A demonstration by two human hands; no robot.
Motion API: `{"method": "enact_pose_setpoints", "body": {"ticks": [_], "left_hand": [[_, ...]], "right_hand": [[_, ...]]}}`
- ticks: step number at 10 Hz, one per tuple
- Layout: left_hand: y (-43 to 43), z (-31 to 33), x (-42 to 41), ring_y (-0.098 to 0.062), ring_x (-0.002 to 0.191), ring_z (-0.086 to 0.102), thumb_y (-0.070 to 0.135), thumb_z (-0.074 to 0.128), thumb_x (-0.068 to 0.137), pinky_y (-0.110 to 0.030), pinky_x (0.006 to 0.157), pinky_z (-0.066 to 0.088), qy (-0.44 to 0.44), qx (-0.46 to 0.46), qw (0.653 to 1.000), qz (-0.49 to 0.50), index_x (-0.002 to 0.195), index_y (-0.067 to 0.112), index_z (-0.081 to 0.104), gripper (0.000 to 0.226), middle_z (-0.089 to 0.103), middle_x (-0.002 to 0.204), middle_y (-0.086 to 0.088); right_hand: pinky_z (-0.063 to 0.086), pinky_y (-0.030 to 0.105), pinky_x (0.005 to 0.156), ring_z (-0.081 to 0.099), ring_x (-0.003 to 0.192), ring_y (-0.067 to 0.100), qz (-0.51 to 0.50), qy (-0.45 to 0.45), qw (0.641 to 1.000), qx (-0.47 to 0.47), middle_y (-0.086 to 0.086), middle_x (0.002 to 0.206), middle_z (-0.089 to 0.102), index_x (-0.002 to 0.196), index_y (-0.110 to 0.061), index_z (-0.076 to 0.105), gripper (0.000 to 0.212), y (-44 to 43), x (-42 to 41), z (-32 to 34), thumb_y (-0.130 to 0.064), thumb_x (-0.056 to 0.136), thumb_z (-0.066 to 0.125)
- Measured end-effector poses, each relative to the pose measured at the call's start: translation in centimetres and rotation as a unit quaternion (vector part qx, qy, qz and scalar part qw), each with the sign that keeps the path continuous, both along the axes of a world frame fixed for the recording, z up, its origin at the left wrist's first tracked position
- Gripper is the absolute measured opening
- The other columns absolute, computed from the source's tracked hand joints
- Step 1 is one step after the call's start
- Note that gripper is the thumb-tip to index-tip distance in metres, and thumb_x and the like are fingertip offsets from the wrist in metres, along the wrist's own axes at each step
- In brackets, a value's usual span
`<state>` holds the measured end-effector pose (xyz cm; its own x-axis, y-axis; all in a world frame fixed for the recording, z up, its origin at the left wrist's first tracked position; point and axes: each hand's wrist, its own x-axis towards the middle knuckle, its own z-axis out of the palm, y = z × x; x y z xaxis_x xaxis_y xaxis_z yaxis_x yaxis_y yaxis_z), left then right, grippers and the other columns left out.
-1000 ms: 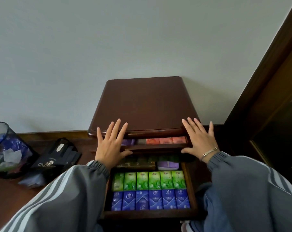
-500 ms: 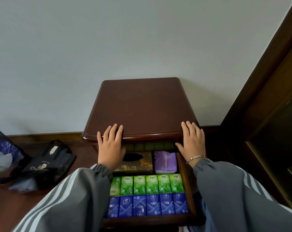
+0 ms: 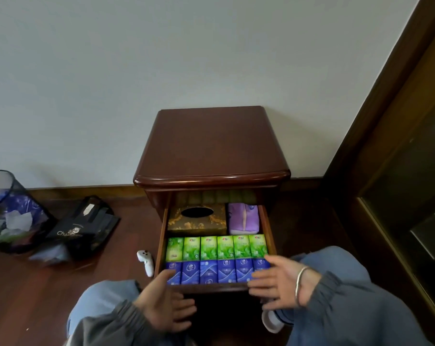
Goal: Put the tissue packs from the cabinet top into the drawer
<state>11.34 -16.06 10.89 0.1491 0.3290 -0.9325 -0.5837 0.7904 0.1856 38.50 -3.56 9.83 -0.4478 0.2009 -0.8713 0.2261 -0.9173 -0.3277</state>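
Head camera looks down on a dark wooden cabinet (image 3: pixel 211 141) against the wall, with its drawer (image 3: pixel 162 236) pulled out. The tissue packs (image 3: pixel 209 248) lie inside the drawer in two neat rows, green packs (image 3: pixel 241 247) behind and blue packs (image 3: pixel 226 270) at the front edge. Further back in the drawer sit a gold-patterned tissue box (image 3: pixel 196 224) and, just beside it, a purple pouch (image 3: pixel 242 218).

The person crouches at the drawer. The left hand (image 3: pixel 161 303) hovers near the front left corner, fingers spread and holding nothing. The right hand (image 3: pixel 278 280), a bracelet (image 3: pixel 300 283) on its wrist, is by the front right corner, fingers apart, also holding nothing; whether it touches the wood I cannot tell.

On the floor to the left are a white controller (image 3: pixel 145 262), a black bag (image 3: pixel 81 226) and a bin (image 3: pixel 7 213).
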Motion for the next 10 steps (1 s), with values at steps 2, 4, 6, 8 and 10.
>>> {"method": "enact_pose_setpoints", "body": {"ticks": [2, 4, 6, 8, 10], "left_hand": [[0.1, -1.2, 0.9, -0.036, 0.145, 0.017, 0.059, 0.036, 0.087, -0.062, 0.113, -0.003, -0.011, 0.021, 0.989, 0.144, 0.15, 0.005, 0.024, 0.084, 0.016, 0.158, -0.021], [1.6, -2.3, -0.3, -0.038, 0.146, 0.01, 0.074, 0.037, 0.079, -0.069, 0.109, -0.003, -0.059, 0.053, 0.967, 0.244, 0.149, 0.008, 0.027, 0.097, 0.019, 0.156, -0.024], [4.5, -3.1, -1.6, -0.038, 0.147, 0.003, 0.071, 0.03, 0.083, -0.07, 0.109, -0.001, -0.069, 0.105, 0.946, 0.3, 0.153, 0.008, 0.009, 0.096, 0.01, 0.158, -0.024], [12.8, -4.4, -3.3, -0.029, 0.148, 0.007, 0.07, 0.02, 0.089, -0.067, 0.111, -0.001, -0.011, 0.172, 0.931, 0.323, 0.154, 0.018, 0.013, 0.084, 0.021, 0.159, -0.01], [17.4, -5.2, -4.8, -0.026, 0.148, 0.014, 0.065, 0.016, 0.092, -0.059, 0.114, 0.006, 0.008, 0.201, 0.925, 0.322, 0.153, 0.021, 0.016, 0.075, 0.032, 0.155, -0.004]], "right_hand": [[-0.004, 0.057, 0.112, 0.012, 0.144, 0.034, -0.143, 0.008, 0.974, -0.176, 0.02, 0.156, 0.008, 0.149, -0.006, 0.005, 0.094, -1.7, -0.9, -2.2, -0.071, 0.084, 0.027], [-0.008, 0.054, 0.114, 0.013, 0.143, 0.036, -0.237, -0.01, 0.962, -0.134, 0.023, 0.153, 0.019, 0.144, -0.003, 0.026, 0.092, 0.2, -2.1, -2.2, -0.069, 0.08, 0.027], [-0.006, 0.053, 0.113, 0.012, 0.144, 0.032, -0.305, 0.041, 0.944, -0.122, 0.022, 0.155, 0.015, 0.148, -0.006, 0.016, 0.098, 3.7, -3.2, -2.2, -0.075, 0.079, 0.022], [0.005, 0.05, 0.115, 0.016, 0.145, 0.026, -0.395, 0.091, 0.914, -0.029, 0.013, 0.156, 0.016, 0.149, -0.008, 0.012, 0.085, 11.0, -7.1, -2.6, -0.066, 0.087, 0.016], [0.009, 0.046, 0.115, 0.022, 0.143, 0.024, -0.396, 0.099, 0.913, 0.025, 0.008, 0.154, 0.028, 0.147, -0.012, 0.024, 0.075, 13.9, -8.9, -4.3, -0.061, 0.092, 0.012]]}}
